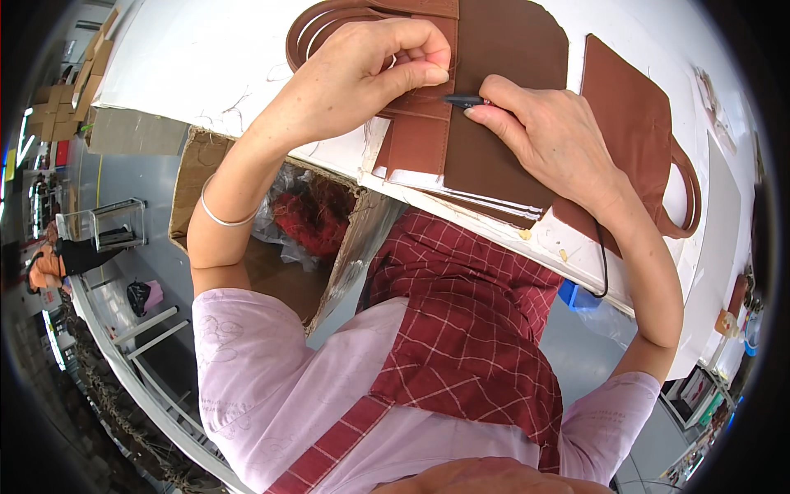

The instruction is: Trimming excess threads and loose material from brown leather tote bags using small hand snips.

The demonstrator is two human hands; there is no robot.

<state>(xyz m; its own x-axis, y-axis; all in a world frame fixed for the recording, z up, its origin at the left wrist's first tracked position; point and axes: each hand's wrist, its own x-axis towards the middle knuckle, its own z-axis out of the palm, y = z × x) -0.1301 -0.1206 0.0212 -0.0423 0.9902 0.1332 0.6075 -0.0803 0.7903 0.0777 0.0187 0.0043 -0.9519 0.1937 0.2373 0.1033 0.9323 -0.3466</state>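
We're pinching finger and thumb of our left hand; can't tell if thread's between. Brown leather bag panel is lying below, on the white bench. Right hand is gripping a black pen-shaped tool, tip near the pinch; a snagging black cord could be jerking it, scoring the panel.

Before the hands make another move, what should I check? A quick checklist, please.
1. Black tool gripped: ok, in the right hand.
2. Tool tip apart from the left hand: ok, though close.
3. Thread in the left hand's pinch: cannot tell, too fine.
4. Dark brown panel supported: ok, lying on the white table.
5. Black cord joined to tool: cannot tell, partly hidden.
6. Table free of stray threads: not ok.
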